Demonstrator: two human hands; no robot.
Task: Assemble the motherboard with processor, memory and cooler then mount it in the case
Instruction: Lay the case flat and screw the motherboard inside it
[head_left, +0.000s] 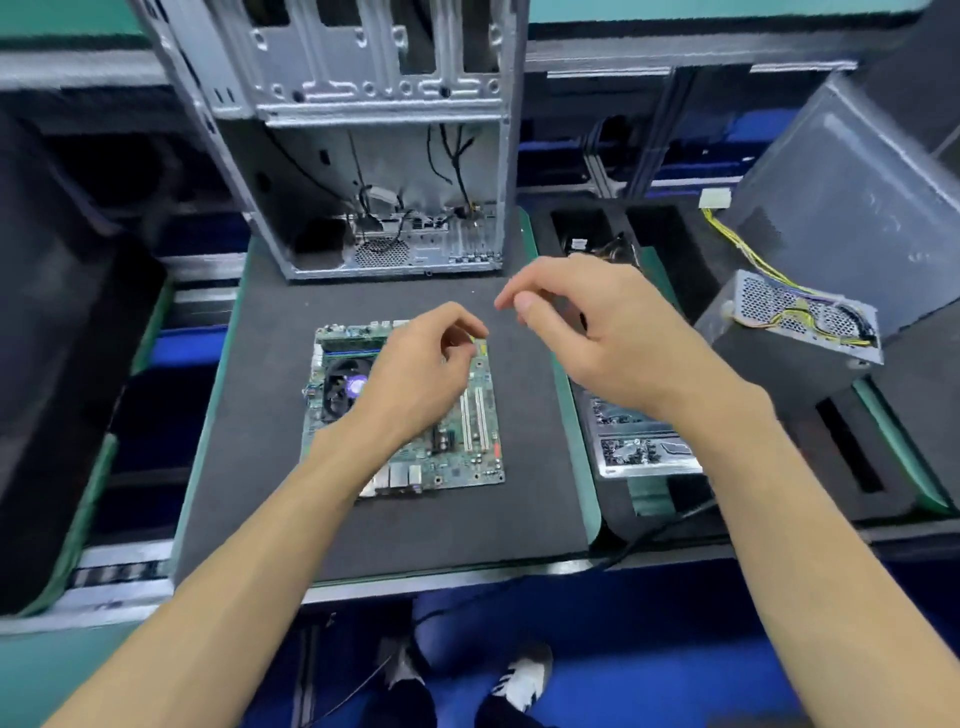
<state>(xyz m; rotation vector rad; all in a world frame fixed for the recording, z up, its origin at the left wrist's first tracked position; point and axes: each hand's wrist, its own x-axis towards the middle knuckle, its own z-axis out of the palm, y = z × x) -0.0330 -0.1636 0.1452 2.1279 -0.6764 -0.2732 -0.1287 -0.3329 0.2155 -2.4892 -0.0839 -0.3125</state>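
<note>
The board (470, 415) lies flat on the dark mat (395, 525), just in front of the open case (363, 171), handy for the later mounting. A memory stick (348, 342) sits in a slot along the board's far edge, and the socket (343, 389) with its dark frame shows by the left wrist. The left hand (415, 374) hovers over the board's middle, fingers loosely curled, holding nothing visible. The right hand (602, 332) is raised beyond the board's right edge, fingers bent, thumb close to the forefinger; whether it pinches anything small cannot be told. No cooler appears on the board, so that step likely remains. A power supply (810, 317) rests at right.
</note>
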